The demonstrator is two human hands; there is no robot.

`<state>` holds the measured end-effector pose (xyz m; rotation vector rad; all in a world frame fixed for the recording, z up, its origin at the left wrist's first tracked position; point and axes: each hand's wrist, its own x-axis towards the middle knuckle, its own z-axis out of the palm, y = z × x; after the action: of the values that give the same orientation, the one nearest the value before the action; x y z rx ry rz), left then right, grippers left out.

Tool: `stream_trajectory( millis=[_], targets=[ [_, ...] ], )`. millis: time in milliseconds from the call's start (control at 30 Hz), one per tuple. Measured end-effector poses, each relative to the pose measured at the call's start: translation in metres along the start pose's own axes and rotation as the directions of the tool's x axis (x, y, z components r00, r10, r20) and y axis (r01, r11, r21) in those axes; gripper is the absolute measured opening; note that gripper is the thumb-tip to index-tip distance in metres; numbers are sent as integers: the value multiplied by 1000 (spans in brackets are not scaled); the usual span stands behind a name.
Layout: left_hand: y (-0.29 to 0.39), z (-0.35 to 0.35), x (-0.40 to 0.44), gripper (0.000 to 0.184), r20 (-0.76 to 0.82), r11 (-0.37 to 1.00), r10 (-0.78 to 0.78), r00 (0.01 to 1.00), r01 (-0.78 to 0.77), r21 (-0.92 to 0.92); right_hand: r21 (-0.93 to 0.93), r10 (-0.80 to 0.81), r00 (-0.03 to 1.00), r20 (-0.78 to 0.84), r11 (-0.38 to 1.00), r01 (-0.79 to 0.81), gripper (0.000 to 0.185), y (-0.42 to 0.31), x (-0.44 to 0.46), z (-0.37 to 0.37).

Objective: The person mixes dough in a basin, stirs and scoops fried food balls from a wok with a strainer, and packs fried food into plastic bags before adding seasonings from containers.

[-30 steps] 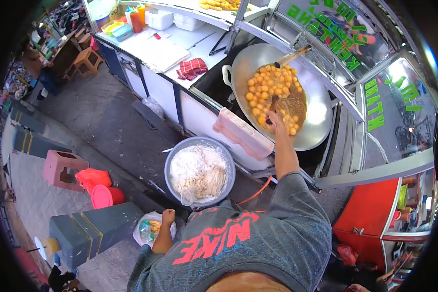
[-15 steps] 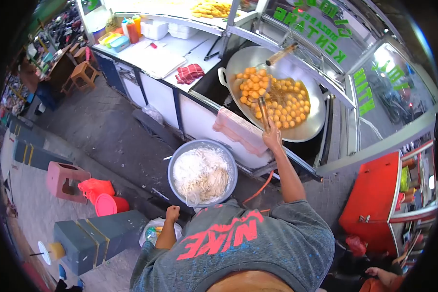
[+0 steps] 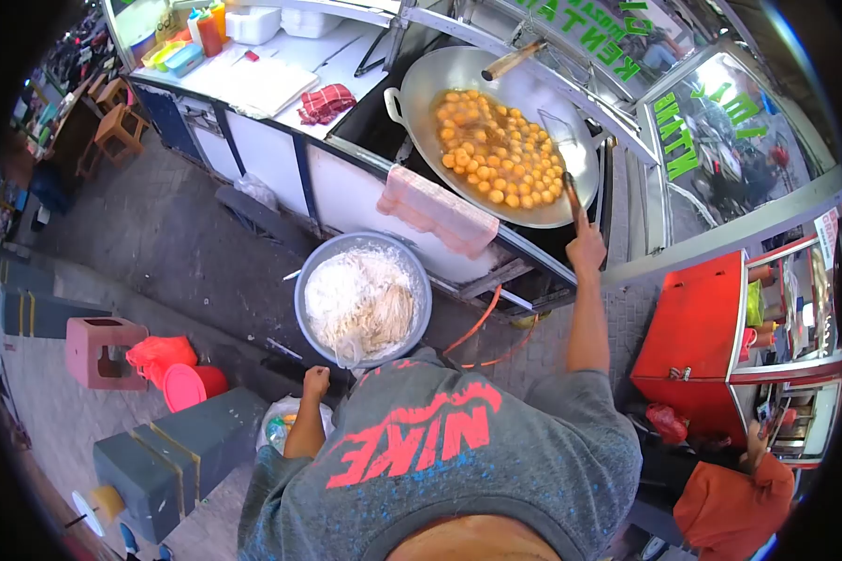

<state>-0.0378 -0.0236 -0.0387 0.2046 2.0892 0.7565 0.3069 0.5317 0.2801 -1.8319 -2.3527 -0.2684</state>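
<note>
The right hand's [image 3: 586, 248] fingers were clamped round the handle of a wire skimmer [image 3: 572, 194], its head inside the wok [image 3: 425, 86], beside golden balls [image 3: 496, 154]. The left hand [image 3: 316, 381], fingers curled together, hung near the basin [image 3: 303, 309].

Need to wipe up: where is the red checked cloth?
In the head view, the red checked cloth lies on the white counter, just left of the wok.

Daylight looks even and fairly bright; glare whitens the desk [image 3: 257, 86]; fisheye edges curve into black.
</note>
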Motion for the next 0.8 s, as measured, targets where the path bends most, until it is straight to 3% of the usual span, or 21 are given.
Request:
stream_trajectory(
  millis=[100, 133, 233, 300, 333, 400, 467, 567, 667, 767, 800],
  targets=[
    [2, -3, -13, 30, -48, 998, -62, 997, 60, -30, 5, 48, 995, 89, 999, -48, 53, 17, 47, 3],
    [-3, -5, -14, 30, -55, 998, -56, 997, 56, -5, 35, 42, 982, 185, 998, -50, 49, 15, 60, 4],
    [-20, -5, -23, 30, -108, 999, -32, 994, 27, -46, 153, 94, 951, 295, 978, -144, 47, -12, 82, 37],
    [-23, -3, -32, 30, -93, 985, -160, 983, 153, -75, 276, 64, 956, 286, 950, -146, 53, -35, 101, 84],
    [-27, -2, -36, 30, -90, 982, -174, 981, 167, -84, 474, 37, 995, 94, 877, -77, 40, -56, 104, 110],
    [-30, 0, -39, 30, -83, 976, -202, 976, 193, -104, 655, 144, 947, 288, 691, -304, 26, -96, 121, 150],
    [-22, 2, -44, 30, -104, 968, -220, 970, 204, -149, 679, 143, 821, 553, 493, -544, 15, -143, 129, 135],
    [-13, 5, -47, 28, -119, 968, -206, 971, 184, -169, 770, -144, 767, 625, -48, -636, 12, -184, 140, 160],
    [-10, 6, -44, 28, -130, 980, -141, 981, 120, -159, 758, -242, 797, 553, -250, -602, 11, -201, 137, 131],
    [-2, 3, -40, 28, -158, 982, -111, 981, 84, -168, 833, -273, 824, 497, -116, -541, 11, -190, 124, 107],
    [-1, 1, -36, 28, -162, 982, -115, 980, 88, -169, 886, -284, 850, 444, 0, -464, 23, -182, 118, 112]
  ],
)
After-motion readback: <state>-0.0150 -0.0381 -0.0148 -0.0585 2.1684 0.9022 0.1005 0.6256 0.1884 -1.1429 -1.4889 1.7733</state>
